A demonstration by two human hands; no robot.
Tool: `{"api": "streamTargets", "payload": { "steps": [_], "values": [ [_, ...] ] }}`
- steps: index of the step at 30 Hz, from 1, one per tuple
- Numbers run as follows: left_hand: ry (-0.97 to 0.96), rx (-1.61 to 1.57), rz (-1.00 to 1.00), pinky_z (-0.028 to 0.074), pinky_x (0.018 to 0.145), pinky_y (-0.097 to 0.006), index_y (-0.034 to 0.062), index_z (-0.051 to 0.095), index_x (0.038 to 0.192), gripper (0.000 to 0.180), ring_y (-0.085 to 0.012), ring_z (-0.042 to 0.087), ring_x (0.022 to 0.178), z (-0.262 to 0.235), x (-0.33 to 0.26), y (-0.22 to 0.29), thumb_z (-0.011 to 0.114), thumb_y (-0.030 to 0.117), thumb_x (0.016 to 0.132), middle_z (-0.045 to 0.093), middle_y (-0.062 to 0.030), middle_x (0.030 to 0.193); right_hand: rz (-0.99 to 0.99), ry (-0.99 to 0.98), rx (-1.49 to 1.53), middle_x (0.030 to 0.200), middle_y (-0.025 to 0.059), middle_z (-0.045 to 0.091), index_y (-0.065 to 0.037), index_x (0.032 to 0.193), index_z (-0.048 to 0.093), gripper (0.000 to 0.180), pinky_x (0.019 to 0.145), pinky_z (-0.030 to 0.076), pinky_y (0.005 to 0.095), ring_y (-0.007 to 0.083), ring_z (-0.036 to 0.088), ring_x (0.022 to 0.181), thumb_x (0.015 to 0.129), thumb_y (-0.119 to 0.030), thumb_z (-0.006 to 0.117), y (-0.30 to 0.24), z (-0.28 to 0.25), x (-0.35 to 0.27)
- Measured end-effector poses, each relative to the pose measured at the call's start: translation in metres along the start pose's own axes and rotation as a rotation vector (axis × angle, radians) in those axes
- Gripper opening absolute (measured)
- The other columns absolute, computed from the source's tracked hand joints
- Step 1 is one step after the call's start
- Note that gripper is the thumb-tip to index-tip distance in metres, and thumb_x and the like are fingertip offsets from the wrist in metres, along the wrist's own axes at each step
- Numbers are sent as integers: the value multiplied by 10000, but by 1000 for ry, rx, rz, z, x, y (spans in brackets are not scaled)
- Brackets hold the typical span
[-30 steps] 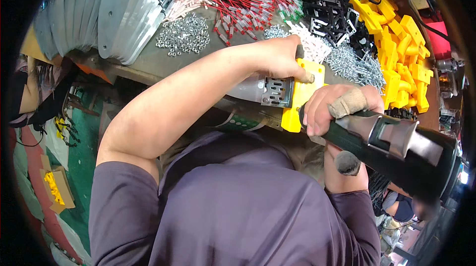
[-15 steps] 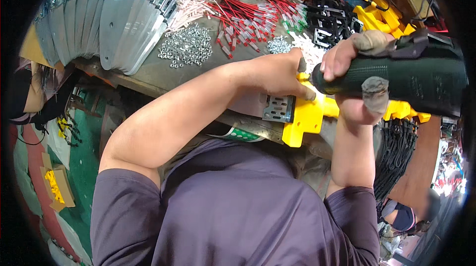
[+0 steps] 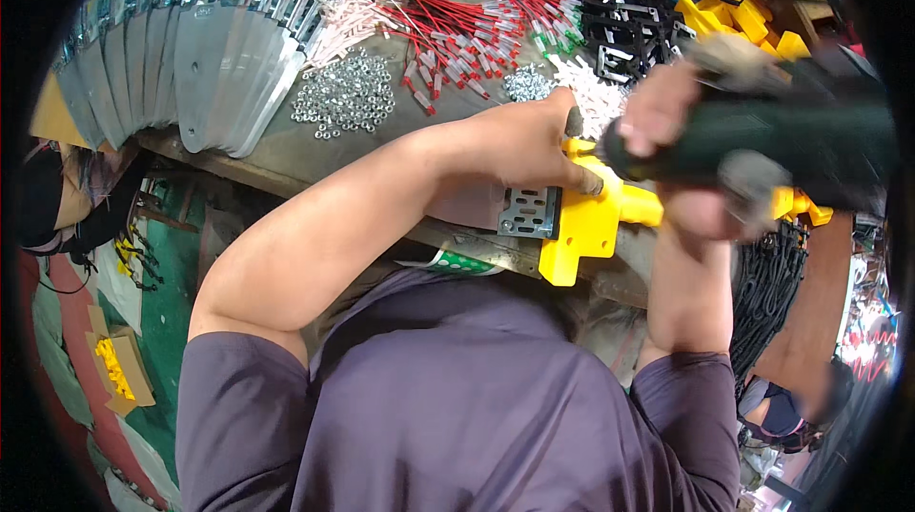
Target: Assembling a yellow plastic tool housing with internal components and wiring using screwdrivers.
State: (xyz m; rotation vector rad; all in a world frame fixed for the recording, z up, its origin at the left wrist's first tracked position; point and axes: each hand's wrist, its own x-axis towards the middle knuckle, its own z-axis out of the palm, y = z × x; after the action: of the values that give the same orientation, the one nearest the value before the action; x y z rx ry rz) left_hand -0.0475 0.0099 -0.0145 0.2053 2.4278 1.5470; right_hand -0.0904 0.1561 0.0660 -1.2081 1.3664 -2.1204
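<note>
Yellow plastic pc. [image 3: 586, 226], near edge of tabletop [image 3: 305, 154], rt. of ctr.; L hand [image 3: 545, 145] grip clamped on its far end; R hand [image 3: 660, 112] grip wrapped round blk. power tool [image 3: 810, 131], which, if tilted, might skid onto L hand.

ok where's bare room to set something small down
Barest: the tabletop between the fanned metal plates, the nuts and the left forearm. A narrower gap runs between the nuts and red wires. It is crowded beyond the left hand, with white pieces and black brackets, and at right, where the yellow part and black tool are.
</note>
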Motion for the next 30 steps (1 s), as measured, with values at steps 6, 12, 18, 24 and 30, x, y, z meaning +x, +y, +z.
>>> {"api": "streamTargets", "payload": {
  "steps": [6, 12, 18, 24, 30],
  "values": [
    [37, -4, 2, 506, 686, -314, -52, 419, 1192, 666, -191, 633, 809, 2, -2, 0, 810, 278, 766, 649, -181, 899, -82, -12, -176, 756, 49, 496, -43, 1155, 492, 691, 603, 429, 293, 146, 493, 604, 794, -625, 583, -8, -28, -14],
    [17, 10, 29, 524, 789, -381, -120, 415, 1155, 808, -360, 664, 915, 3, -1, -2, 802, 439, 718, 646, -279, 974, -88, 34, -189, 723, 59, 496, -43, 1086, 491, 672, 581, 437, 290, 151, 487, 572, 783, -631, 612, 0, -24, -16],
    [12, -21, 35, 513, 812, -377, -111, 406, 1169, 798, -362, 656, 950, 5, 0, 1, 800, 426, 729, 637, -289, 1000, -36, -56, -192, 771, 72, 510, -5, 1215, 466, 860, 606, 441, 296, 159, 509, 619, 766, -733, 562, 0, -25, -15],
    [-80, 42, -30, 500, 703, -321, -12, 379, 1214, 640, -198, 627, 809, 5, -15, 19, 778, 270, 800, 648, -194, 979, -67, 97, -258, 1074, 135, 557, -7, 1314, 413, 752, 949, 400, 468, 259, 553, 973, 836, -557, 598, -60, -35, -33],
    [-261, -46, -48, 453, 953, -349, -15, 317, 1373, 792, -236, 584, 1095, -10, -18, 20, 781, 215, 775, 634, -193, 1139, -41, 556, 443, 1149, 172, 560, 17, 1199, 476, 376, 1125, 244, 607, 351, 511, 1145, 888, -160, 591, -69, -87, -108]
  ]
}}
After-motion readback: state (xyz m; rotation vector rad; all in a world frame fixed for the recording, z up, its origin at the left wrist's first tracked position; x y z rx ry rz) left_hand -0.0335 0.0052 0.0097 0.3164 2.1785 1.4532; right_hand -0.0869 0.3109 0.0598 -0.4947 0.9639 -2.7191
